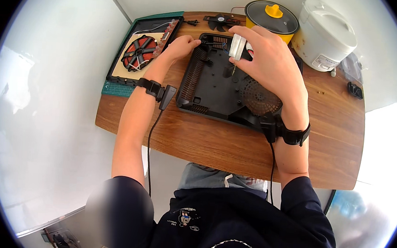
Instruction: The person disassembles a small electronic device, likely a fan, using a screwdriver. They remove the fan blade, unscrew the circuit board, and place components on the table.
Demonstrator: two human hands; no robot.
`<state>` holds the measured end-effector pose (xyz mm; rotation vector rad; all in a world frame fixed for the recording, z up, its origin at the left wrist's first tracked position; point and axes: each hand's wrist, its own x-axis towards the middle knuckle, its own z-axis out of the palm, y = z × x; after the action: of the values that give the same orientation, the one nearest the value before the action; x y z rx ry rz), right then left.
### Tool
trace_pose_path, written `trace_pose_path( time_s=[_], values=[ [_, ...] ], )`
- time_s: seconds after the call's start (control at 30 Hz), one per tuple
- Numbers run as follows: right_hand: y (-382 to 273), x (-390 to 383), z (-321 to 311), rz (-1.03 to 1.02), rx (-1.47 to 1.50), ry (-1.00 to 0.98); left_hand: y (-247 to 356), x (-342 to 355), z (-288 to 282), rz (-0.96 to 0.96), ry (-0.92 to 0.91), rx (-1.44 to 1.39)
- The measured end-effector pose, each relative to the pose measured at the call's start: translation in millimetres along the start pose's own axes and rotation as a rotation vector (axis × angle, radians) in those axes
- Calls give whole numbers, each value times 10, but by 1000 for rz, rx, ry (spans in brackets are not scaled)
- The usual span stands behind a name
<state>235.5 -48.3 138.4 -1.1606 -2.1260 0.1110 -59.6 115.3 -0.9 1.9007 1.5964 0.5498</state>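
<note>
A black plastic appliance housing (216,100), with a slotted side and round vent grille, lies open on the wooden table. My right hand (267,59) is closed on a translucent white object (237,47) held over it. A small red-and-white part shows behind that object, and a thin metal piece (234,70) shows below it; whether they join it is unclear. My left hand (182,47) is closed at the housing's upper-left corner, near dark wiring (208,44); what its fingers grip, if anything, is unclear. Both wrists wear black straps with cabled devices.
At left, a second housing with a coil (139,53) lies on a green mat (118,90). Behind stand a fan (220,22), yellow lidded pot (272,21) and white cooker (324,36). Small black part (355,90) and plastic bag (350,67) lie right. Table (330,142) curves toward me.
</note>
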Motion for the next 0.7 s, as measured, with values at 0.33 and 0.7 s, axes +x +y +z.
trace_pose_path(
  time_s=[0.33,0.7],
  values=[
    [-54,37,-73,-5,94,86,74,-199,37,98,231,74],
    [-275,96,-9,-87,175,282,612,-846,-67,316,415,-310]
  ],
)
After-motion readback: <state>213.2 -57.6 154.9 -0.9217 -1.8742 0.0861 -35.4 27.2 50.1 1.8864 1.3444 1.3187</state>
